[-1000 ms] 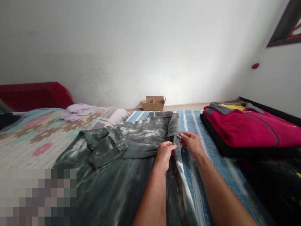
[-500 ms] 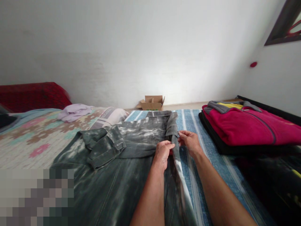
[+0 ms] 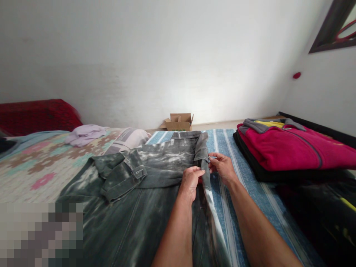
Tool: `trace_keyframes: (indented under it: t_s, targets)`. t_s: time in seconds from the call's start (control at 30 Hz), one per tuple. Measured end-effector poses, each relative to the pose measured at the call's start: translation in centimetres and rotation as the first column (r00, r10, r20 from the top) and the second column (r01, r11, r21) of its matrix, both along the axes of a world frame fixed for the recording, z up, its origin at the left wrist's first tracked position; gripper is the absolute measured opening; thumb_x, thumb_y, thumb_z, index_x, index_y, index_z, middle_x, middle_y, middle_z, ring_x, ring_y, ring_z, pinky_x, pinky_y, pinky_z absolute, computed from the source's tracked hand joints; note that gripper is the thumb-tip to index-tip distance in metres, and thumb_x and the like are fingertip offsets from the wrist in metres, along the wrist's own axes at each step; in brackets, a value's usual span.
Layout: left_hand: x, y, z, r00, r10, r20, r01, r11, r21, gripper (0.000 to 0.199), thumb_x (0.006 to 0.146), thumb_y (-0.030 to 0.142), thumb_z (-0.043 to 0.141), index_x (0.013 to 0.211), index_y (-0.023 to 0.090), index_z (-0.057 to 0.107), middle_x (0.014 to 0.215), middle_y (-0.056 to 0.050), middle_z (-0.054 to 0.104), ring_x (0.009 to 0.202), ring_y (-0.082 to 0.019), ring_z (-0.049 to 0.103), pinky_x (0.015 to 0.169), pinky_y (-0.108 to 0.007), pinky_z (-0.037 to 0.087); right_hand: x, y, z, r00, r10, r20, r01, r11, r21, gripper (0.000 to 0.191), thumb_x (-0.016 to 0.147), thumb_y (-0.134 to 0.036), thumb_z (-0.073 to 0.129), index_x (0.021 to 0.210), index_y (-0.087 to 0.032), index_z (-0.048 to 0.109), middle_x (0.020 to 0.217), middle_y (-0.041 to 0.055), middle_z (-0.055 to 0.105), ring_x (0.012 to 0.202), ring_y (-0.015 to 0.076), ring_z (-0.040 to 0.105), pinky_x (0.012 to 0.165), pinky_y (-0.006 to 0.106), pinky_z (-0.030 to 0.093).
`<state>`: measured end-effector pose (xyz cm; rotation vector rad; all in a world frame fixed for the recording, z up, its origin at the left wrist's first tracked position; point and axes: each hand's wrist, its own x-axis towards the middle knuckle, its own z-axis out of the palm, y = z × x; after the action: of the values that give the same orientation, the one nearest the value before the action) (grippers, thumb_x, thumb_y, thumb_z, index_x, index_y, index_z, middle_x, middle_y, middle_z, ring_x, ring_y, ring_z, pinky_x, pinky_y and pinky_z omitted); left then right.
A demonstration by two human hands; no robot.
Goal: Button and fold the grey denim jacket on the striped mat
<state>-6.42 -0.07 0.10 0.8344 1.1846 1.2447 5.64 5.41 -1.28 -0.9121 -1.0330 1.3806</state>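
A grey-black, mottled denim jacket [image 3: 155, 200] lies spread on the bed, one sleeve folded across it with the buttonholed cuff showing. My left hand [image 3: 191, 181] pinches the front edge of the jacket just below the collar [image 3: 202, 146]. Close to its right, my right hand [image 3: 222, 167] holds the same edge at the collar's corner between thumb and fingertips. A small shiny spot, perhaps a metal button, shows at the right fingertips. The fingers partly hide the cloth between them.
Folded clothes, a magenta fleece jacket [image 3: 289, 148] on black ones, are stacked at right on the blue striped sheet [image 3: 222, 141]. A lilac cloth [image 3: 86, 134] lies on the flowered bedcover [image 3: 41, 163] at left. An open cardboard box [image 3: 179, 122] stands by the wall.
The view has shifted slightly. Both hands keep their grip on the jacket's edge near the collar, with hardly any movement; the right fingers have moved a little.
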Motion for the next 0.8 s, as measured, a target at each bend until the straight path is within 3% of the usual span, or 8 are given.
trace_keyframes:
  t_s: [0.8]
  targets:
    - [-0.08, 0.13, -0.31, 1.0, 0.008, -0.012, -0.008, 1.0, 0.007, 0.01, 0.054, 0.024, 0.066, 0.057, 0.015, 0.062, 0.053, 0.0, 0.06, 0.047, -0.012, 0.053, 0.051, -0.024, 0.041, -0.13, 0.03, -0.19, 1.0, -0.017, 0.015, 0.017, 1.0, 0.001, 0.041, 0.056, -0.045, 0.073, 0.081, -0.016, 0.059, 0.047, -0.0025, 0.059, 0.035, 0.0107, 0.05, 0.036, 0.022, 0.041]
